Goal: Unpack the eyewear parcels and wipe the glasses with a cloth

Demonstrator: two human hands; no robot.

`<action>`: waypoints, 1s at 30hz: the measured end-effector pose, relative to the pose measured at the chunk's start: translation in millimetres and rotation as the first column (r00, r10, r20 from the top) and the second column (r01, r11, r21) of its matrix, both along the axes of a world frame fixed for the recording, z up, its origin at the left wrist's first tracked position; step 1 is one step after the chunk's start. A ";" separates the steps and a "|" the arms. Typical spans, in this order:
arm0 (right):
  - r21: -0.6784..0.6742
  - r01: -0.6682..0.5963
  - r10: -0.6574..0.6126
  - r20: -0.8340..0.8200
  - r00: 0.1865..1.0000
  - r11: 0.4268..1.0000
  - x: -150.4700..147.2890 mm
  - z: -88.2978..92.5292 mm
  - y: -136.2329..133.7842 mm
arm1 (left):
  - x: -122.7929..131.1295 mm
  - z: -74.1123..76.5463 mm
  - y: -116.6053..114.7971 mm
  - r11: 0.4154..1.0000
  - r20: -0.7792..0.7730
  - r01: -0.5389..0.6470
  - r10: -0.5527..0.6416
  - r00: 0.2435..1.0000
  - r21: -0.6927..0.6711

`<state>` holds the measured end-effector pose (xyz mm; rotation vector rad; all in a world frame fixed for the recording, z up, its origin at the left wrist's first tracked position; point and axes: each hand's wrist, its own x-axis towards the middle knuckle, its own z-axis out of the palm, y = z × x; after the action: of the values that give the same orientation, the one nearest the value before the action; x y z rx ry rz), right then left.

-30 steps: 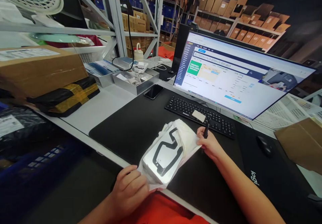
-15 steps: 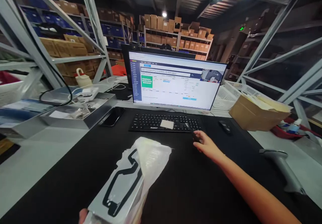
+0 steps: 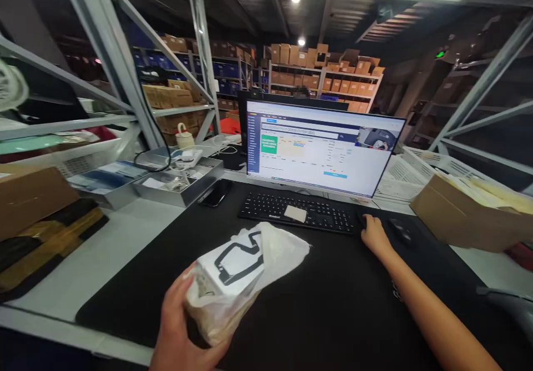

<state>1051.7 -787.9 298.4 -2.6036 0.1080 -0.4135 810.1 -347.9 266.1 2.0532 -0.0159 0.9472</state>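
A white box (image 3: 238, 265) with a black bracket-like outline printed on it sits partly inside a crumpled white plastic bag (image 3: 283, 254). My left hand (image 3: 179, 321) is wrapped round its near end and holds it tilted over the black desk mat. At the right end of the black keyboard (image 3: 266, 207), my right hand (image 3: 377, 235) is closed with its fingertips on a small dark object (image 3: 361, 219), too dark to name. A beige card (image 3: 295, 213) lies on the keyboard. Just right of that hand is a black mouse (image 3: 400, 231).
Behind the keyboard stands a lit monitor (image 3: 316, 149). A phone (image 3: 215, 193) and a grey metal tray (image 3: 183, 185) are at left. On the right are an open cardboard box (image 3: 458, 215), a white basket (image 3: 433, 163) and a grey barcode scanner (image 3: 510, 304).
The view has swung left. My left hand and the bagged box have come further into view, the box now lying flatter. My right hand has shifted right, past the keyboard's corner.
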 end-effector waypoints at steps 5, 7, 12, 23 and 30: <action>-0.070 -0.249 0.254 0.079 0.964 0.966 -34.2 53.1 47.9 | 3.5 50.5 3.6 0.894 0.046 0.133 -0.168 0.985 0.429; -0.081 -0.560 0.566 0.139 0.813 0.824 -71.7 80.5 78.5 | 10.4 69.2 2.5 0.828 0.030 0.218 -0.272 0.962 0.516; -0.319 -0.865 0.921 0.092 0.379 0.388 -139.2 104.0 157.5 | 31.0 98.5 -5.4 0.672 -0.023 0.379 -0.474 0.880 0.636; -0.214 -0.800 0.823 0.248 0.511 0.561 -128.8 74.8 186.7 | 55.8 70.4 -0.4 0.813 -0.181 0.451 -0.539 0.823 -0.369; -0.249 -0.699 0.728 0.403 0.555 0.670 -130.4 63.4 212.2 | 45.7 45.1 -22.5 0.789 0.016 0.302 -0.349 0.937 -0.535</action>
<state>921.3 -575.7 361.8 -2.2425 -1.1279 -0.7195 855.8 -370.4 311.2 1.5037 -0.0564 0.5624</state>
